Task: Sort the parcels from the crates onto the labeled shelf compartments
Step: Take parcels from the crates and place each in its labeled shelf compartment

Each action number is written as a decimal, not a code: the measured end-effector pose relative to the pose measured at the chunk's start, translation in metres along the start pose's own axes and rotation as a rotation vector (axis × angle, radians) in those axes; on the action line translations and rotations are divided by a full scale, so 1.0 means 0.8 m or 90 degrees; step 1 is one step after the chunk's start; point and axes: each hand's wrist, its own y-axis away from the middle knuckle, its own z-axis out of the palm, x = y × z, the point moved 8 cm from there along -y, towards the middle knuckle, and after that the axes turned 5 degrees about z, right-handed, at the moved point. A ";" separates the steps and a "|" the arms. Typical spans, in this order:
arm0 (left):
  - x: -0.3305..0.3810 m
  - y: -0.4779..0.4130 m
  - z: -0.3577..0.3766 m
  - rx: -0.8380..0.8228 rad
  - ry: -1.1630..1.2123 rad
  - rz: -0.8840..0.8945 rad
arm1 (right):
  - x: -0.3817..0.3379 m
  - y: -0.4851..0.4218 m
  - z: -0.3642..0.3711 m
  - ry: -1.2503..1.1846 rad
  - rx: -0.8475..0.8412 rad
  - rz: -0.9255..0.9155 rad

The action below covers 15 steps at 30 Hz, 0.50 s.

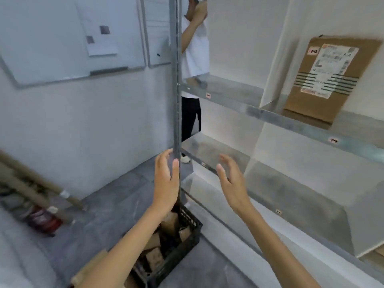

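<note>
Both forearms stretch out from the bottom of the view, and the left hand (pixel 166 179) and right hand (pixel 232 183) are up at mid-height with palms facing each other, fingers loose and spread, nothing in either of them. The left one sits right across the grey shelf post (pixel 176 90); whether it touches the post I cannot tell. Down beneath the left wrist is the black crate (pixel 176 260) on the floor at the foot of the rack, and several brown parcels (pixel 154 257) lie jumbled inside it, so I'd say the job is in its early part. Up on the right, one flat cardboard parcel (pixel 324 80) is placed in a compartment of the upper shelf (pixel 270 117). It stands on its short edge with its long axis running up and down, leaning back a little, its printed face turned out toward the room. A small tag at its top corner looks like the shelf label (pixel 334 140) below it, though both are too blurred to read for certain. Next call, to my eye: back down to the crate for another box. Beyond the post a bystander (pixel 195 48) in a white shirt stands by.
</note>
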 end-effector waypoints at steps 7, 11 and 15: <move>-0.111 0.026 -0.100 0.056 -0.095 -0.135 | 0.047 -0.007 0.145 0.036 -0.191 0.055; -0.175 0.019 -0.116 0.054 -0.145 -0.185 | 0.094 -0.031 0.213 0.042 -0.265 0.118; -0.256 0.001 -0.111 0.024 -0.186 -0.248 | 0.157 -0.056 0.268 0.049 -0.311 0.211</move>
